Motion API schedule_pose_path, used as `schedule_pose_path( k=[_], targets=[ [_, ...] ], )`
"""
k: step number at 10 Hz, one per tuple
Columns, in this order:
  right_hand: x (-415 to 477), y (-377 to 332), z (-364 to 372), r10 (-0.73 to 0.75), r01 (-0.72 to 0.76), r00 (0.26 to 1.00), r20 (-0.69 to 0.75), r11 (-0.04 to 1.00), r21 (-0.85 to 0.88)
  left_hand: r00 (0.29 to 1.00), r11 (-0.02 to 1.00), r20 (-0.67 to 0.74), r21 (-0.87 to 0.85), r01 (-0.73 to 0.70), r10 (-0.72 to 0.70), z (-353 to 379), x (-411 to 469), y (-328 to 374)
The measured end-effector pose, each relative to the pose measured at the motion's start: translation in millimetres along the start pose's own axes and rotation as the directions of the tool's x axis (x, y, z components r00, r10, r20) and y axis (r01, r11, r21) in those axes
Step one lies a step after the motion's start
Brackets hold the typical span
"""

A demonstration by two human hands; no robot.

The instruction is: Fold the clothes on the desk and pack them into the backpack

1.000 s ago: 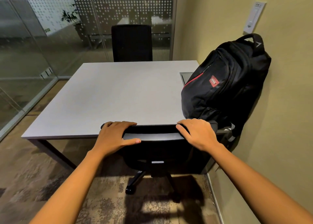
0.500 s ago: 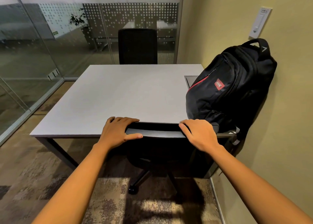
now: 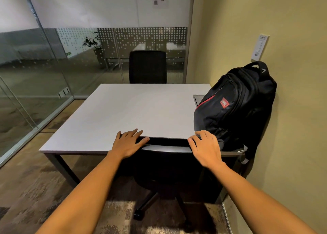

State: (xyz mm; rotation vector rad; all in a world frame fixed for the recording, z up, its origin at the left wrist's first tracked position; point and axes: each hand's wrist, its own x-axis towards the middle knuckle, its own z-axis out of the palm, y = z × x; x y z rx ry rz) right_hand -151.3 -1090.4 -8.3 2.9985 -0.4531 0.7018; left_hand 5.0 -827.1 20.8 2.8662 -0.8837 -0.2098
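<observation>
A black backpack (image 3: pixel 235 108) with a red stripe and a red patch stands on the right side of the grey desk (image 3: pixel 134 113), leaning on the yellow wall. No clothes show on the desk top. A black office chair (image 3: pixel 168 149) is tucked under the desk's near edge. My left hand (image 3: pixel 128 143) rests on the left end of the chair's back with its fingers stretched forward. At the right end of that back, close to the backpack's base, lies my right hand (image 3: pixel 206 147) with its fingers spread.
A second black chair (image 3: pixel 147 66) stands behind the desk's far edge. Glass partitions (image 3: pixel 35 85) run along the left and the back. A metal cable hatch (image 3: pixel 199 99) sits in the desk beside the backpack. A wall switch (image 3: pixel 260 48) hangs above it. Carpet lies left of the desk.
The near chair has slid further under the desk. Both hands have loosened from a grip on its back to lying on top. The view has lifted and drawn back.
</observation>
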Motion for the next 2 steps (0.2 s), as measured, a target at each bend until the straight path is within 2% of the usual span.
schedule_pose_path(
  k=[1,2],
  targets=[
    [2,1,-5,0.008,-0.009,0.991,0.136,1.0,0.008,0.987,0.987,0.013,-0.011,0.16,-0.16,-3,-2,21],
    [6,0,-6,0.061,-0.06,0.988,0.144,0.998,-0.007,0.978,0.979,-0.055,-0.051,0.197,-0.2,2,-4,33]
  ],
)
